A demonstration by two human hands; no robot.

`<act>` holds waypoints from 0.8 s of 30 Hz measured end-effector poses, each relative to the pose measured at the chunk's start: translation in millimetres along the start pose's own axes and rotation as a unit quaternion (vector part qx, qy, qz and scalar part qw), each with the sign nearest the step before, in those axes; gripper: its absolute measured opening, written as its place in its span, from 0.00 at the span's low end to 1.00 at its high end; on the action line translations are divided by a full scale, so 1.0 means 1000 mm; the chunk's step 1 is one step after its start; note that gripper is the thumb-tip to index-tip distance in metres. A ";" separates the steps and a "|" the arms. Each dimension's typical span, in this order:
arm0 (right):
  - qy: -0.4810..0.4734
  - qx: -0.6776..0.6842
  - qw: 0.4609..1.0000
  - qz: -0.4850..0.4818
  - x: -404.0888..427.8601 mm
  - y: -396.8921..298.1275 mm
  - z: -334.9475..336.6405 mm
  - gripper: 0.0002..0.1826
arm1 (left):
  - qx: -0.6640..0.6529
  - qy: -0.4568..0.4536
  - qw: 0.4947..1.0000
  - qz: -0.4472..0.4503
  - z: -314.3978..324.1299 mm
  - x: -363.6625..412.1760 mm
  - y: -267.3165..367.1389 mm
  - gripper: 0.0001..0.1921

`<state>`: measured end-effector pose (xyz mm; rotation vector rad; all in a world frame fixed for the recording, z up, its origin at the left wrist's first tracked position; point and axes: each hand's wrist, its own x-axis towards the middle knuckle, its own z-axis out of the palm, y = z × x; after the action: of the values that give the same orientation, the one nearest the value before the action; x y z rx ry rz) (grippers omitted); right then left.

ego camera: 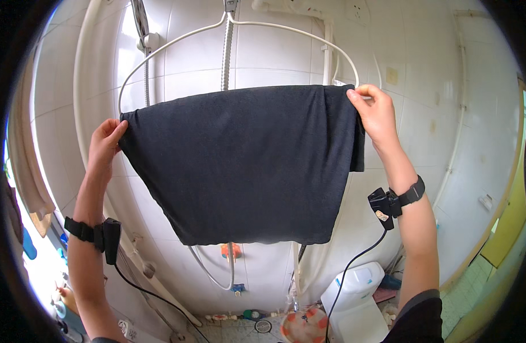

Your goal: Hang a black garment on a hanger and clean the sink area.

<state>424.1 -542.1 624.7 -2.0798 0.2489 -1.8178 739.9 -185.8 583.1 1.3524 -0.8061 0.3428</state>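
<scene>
A dark cloth [245,167], perhaps a garment, is draped over the bottom of a white clothes hanger [288,26] and hangs down in front of the tiled wall. At the cloth's upper left corner, my left hand [103,141] pinches the fabric between thumb and fingers. My right hand [376,111] grips the upper right corner, beside the hanger's side wire. The cloth's top edge slopes, with the right end higher than the left. A second layer shows behind it on the right. The hanger's lower bar is hidden under the cloth.
Behind the cloth run a metal shower hose [227,55] and white pipes [80,85]. Below stand a white toilet [357,296] and a red-patterned basin [305,326], near a floor drain [263,326]. A curtain [29,128] hangs far left. Black cables [160,296] trail from straps on both forearms.
</scene>
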 end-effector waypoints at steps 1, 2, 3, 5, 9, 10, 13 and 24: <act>-0.003 -0.001 1.000 0.000 0.001 0.003 0.000 0.10 | 0.070 0.009 0.997 0.007 -0.001 -0.002 0.002 0.09; 0.026 -0.040 0.997 -0.057 0.004 0.008 0.001 0.10 | 0.069 0.011 0.998 0.005 0.000 -0.003 0.003 0.09; 0.052 -0.074 0.989 -0.114 0.005 0.004 0.004 0.09 | 0.095 0.028 0.995 0.030 -0.001 -0.004 0.005 0.10; 0.006 0.104 0.993 0.048 0.005 -0.008 -0.001 0.05 | 0.122 0.052 0.990 0.053 -0.001 -0.006 0.011 0.11; -0.023 0.156 0.982 0.107 0.011 -0.022 -0.003 0.06 | 0.127 0.099 0.985 0.068 -0.004 -0.005 0.024 0.11; -0.024 0.159 0.981 0.111 0.013 -0.019 -0.002 0.06 | 0.162 0.095 0.976 0.106 -0.009 0.001 0.023 0.12; -0.026 0.131 0.988 0.084 0.019 -0.004 0.000 0.07 | 0.179 0.069 0.975 0.110 -0.018 0.012 0.028 0.13; 0.087 0.137 0.986 0.045 0.001 0.029 0.008 0.08 | -0.081 0.083 0.989 -0.087 -0.012 -0.013 0.001 0.12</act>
<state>435.3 -567.6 614.0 -1.7008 0.1258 -1.8641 734.2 -171.2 575.1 1.2152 -0.5612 0.2434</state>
